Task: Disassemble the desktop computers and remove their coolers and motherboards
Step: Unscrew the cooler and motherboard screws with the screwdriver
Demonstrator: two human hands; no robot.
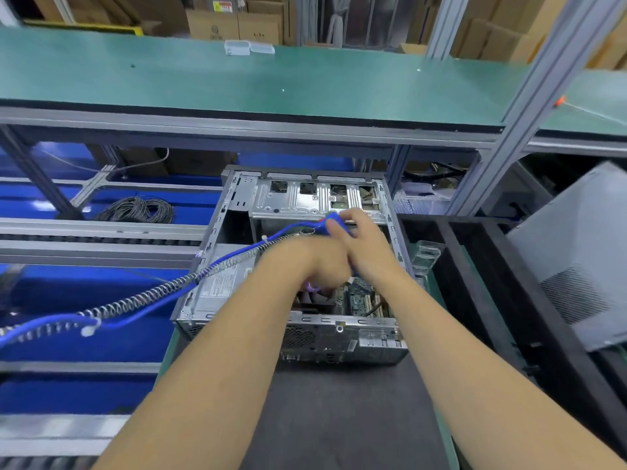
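Note:
An open silver desktop case (305, 198) lies on a dark mat (339, 418) in front of me. Its green motherboard (361, 298) shows at the lower right inside. My right hand (366, 245) is wrapped around a blue electric screwdriver (334, 220), held tip-down over the inside of the case. A blue cable with a coiled spring (152, 293) runs from the tool off to the left. My left hand (312, 262) reaches into the case just beside the right one, fingers curled downward; what they touch is hidden. The cooler is covered by my hands.
A grey case panel (576, 259) leans at the right. A clear plastic tray (425, 256) sits right of the case. A green shelf (237, 79) spans above. Blue bins and a coil of black cable (139, 210) lie left, behind conveyor rails.

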